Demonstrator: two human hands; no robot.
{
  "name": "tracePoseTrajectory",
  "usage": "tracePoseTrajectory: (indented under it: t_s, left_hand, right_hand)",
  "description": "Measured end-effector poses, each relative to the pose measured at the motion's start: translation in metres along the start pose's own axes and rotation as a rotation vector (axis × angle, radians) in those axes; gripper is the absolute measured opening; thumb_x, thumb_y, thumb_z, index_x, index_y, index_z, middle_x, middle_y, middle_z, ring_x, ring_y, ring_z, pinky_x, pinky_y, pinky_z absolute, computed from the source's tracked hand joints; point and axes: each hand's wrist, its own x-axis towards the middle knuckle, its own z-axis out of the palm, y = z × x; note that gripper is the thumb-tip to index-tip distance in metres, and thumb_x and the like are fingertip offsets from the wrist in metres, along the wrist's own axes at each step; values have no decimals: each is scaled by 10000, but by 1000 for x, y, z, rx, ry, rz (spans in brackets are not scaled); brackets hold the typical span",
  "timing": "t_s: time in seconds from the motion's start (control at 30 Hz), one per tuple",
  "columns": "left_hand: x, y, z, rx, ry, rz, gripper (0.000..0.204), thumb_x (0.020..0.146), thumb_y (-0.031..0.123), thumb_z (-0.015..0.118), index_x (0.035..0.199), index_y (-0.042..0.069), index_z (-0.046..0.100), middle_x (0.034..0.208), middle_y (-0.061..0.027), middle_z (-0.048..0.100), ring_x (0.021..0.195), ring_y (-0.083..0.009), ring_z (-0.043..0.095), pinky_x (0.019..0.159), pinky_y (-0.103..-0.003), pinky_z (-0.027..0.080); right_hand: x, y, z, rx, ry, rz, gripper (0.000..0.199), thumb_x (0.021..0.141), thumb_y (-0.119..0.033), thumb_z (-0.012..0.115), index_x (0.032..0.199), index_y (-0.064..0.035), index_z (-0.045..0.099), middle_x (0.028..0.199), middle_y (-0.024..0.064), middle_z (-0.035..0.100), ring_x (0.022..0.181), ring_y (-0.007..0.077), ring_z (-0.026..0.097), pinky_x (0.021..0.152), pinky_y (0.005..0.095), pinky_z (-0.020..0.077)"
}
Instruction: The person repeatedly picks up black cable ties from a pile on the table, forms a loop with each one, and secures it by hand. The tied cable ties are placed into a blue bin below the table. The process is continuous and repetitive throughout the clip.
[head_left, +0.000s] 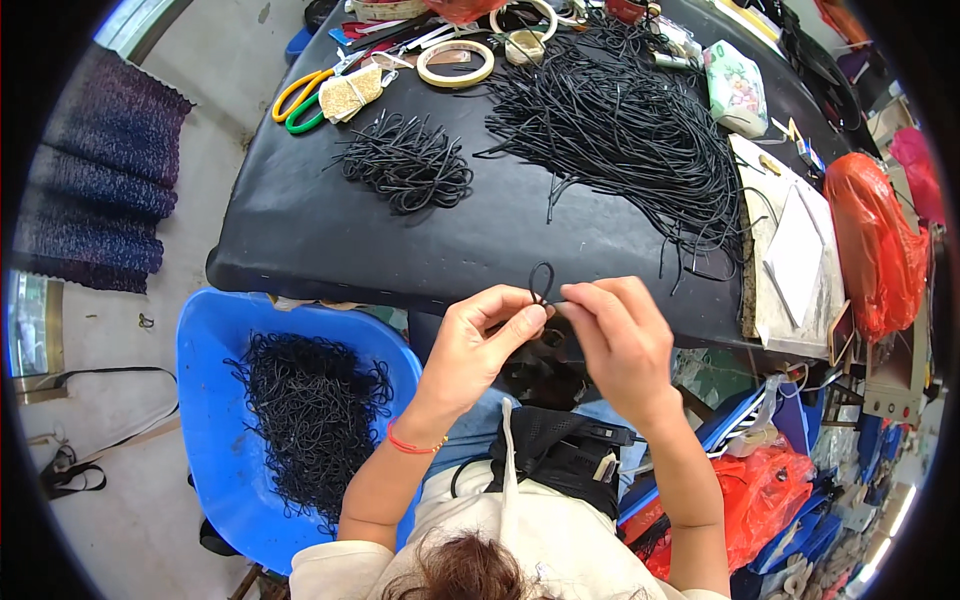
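Between my two hands, just off the table's front edge, a thin black cord [542, 277] stands up in a small loop. My left hand [487, 340] pinches the loop's base between thumb and forefinger. Close beside it, my right hand [627, 335] is closed in a pinch on the cord near the crossing; the end in its fingers is mostly hidden. On the black table a small pile of looped cords [405, 165] lies to the left, and a large spread of long loose black cords [620, 140] to the right.
A blue tub [215, 400] holding a heap of black cord loops [310, 420] stands at my left. Scissors [303, 100], a tape roll [455, 64] and a tissue pack [735, 85] lie along the table's far part. Red plastic bags [872, 240] hang at the right.
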Motion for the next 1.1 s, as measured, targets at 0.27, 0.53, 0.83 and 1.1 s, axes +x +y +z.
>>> tracePoseTrajectory:
  t_s: [0.27, 0.53, 0.83, 1.1]
  left_hand:
    - [-9, 19, -2, 632, -315, 205, 157, 838, 24, 571, 977, -40, 606, 824, -78, 604, 757, -117, 593, 663, -246, 478]
    - [-6, 11, 0, -148, -144, -46, 277, 897, 103, 537, 1153, -4, 529, 943, -48, 594, 792, -78, 556, 732, -230, 478]
    - [-10, 0, 2, -91, -2, 62, 186, 855, 51, 582, 1031, -6, 579, 916, -75, 624, 778, -94, 580, 690, -229, 480]
    - [-16, -2, 13, -167, 134, 130, 147, 833, -11, 587, 978, -34, 591, 888, -72, 627, 776, -91, 594, 716, -215, 490]
  right_hand:
    - [22, 6, -26, 71, -236, 1, 81, 764, -21, 610, 843, -27, 599, 761, 83, 548, 722, 243, 529, 616, 330, 422]
    - [-7, -3, -6, 381, -152, 255, 105, 774, 12, 599, 879, 19, 603, 764, 104, 575, 646, 216, 562, 582, 284, 450]
    - [-19, -27, -12, 957, -251, 683, 175, 825, -24, 599, 992, 27, 609, 848, 77, 647, 776, 112, 611, 693, 245, 498]
    - [-13, -26, -5, 830, -154, 808, 99, 833, -76, 620, 856, 18, 602, 738, 21, 624, 656, 44, 558, 574, 183, 439]
